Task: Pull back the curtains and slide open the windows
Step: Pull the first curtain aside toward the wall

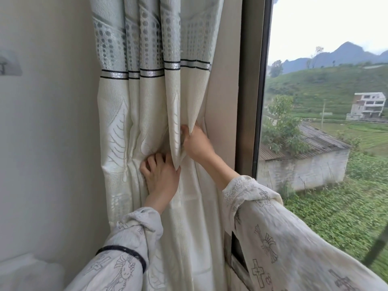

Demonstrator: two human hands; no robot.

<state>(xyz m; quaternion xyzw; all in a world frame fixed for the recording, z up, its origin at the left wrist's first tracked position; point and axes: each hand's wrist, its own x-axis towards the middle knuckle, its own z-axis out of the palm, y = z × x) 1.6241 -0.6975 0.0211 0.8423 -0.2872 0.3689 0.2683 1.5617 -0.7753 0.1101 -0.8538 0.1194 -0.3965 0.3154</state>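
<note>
The free edge of the cream curtain (151, 101) is pinched in the right hand (196, 143), while its folds are pressed and gripped by the fingers of the left hand (160, 175). The curtain is gathered against the wall (48, 122), left of the dark window frame (249, 101). Beyond the window (325, 80), a grey-roofed shed (304, 160) and green hills are seen.
</note>
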